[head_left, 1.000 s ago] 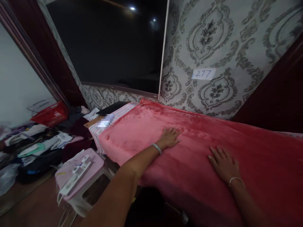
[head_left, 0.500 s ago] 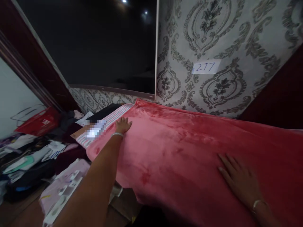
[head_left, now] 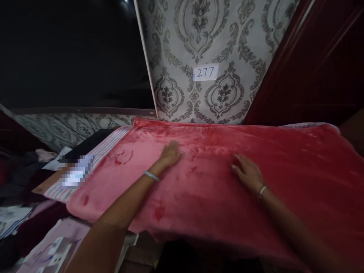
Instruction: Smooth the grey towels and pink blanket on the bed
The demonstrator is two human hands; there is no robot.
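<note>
A plush red blanket (head_left: 298,170) lies spread over a raised flat surface, hanging over its front edge. My left hand (head_left: 170,153) rests palm down on the blanket left of its middle, fingers flat and holding nothing. My right hand (head_left: 248,172) lies flat on the blanket a little to the right, fingers stretched out and pointing left. Each wrist wears a thin metal bangle. A pink-and-white striped cloth (head_left: 109,142) shows under the blanket's left end.
A patterned grey wall with a paper label reading 277 (head_left: 206,72) stands behind. A large dark panel (head_left: 71,53) fills the upper left, and dark red wood (head_left: 309,64) the right. Piled clothes (head_left: 17,182) and a pink-covered stool holding a white power strip (head_left: 54,250) sit low on the left.
My left hand has slid back from the blanket's far left end toward its middle. My right hand has moved up and left. The view has swung to the right.
</note>
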